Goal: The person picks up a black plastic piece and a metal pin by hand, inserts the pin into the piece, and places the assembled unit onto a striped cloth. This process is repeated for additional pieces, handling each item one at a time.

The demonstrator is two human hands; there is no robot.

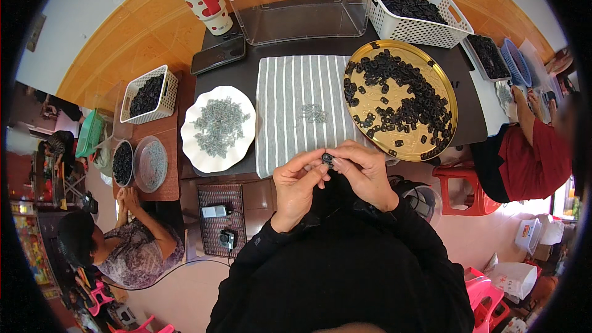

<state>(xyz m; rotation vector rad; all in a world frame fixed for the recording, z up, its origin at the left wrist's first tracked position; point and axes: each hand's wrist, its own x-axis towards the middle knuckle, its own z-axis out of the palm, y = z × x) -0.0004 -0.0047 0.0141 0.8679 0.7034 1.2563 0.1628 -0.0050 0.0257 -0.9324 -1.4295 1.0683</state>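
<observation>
**Small black part pinched between both hands over the table edge**

At the far left, a seated person (132, 246) is seen at a side table (161, 148) with a white basket (147, 95) of black parts and two round dishes. On the dark table (246, 77), a white plate (218, 128) of small grey metal pieces is set left of a striped cloth (299, 108), where a few more pieces (313, 113) lie. The left hand (298, 186) and right hand (364, 172) are brought together just below the cloth; a small black part (327, 159) is gripped between the closed fingertips of both. To the right, a gold tray (445, 95) strewn with black parts is placed, with a white crate (394, 28) of the same behind it. A person in red (533, 154) is seated at the far right.
</observation>
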